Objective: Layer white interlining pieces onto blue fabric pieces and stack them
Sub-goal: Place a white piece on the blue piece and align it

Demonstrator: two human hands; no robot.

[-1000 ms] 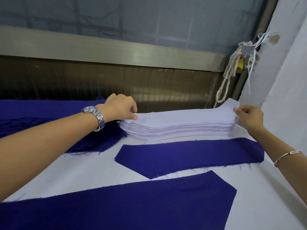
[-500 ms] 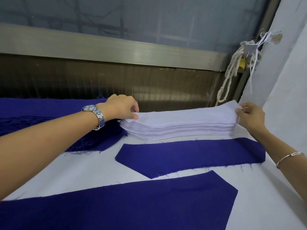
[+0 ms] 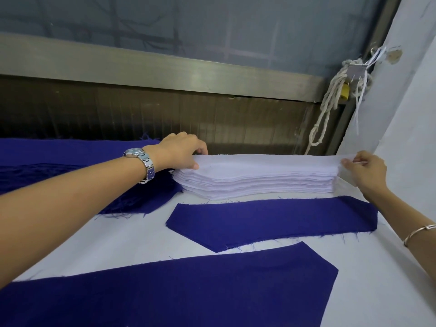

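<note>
A thick stack of white interlining pieces lies along the far edge of the desk, toward its right end. The top interlining piece is raised off it and stretched flat. Just in front lies one blue fabric piece, flat and frayed, pointing left; a larger blue fabric piece lies at the near edge, and a blue fabric pile sits just left of the stack.

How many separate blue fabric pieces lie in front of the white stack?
2: the smaller blue piece just before the white stack, the larger blue piece nearest the camera. A blue pile at left may hide more.
</note>
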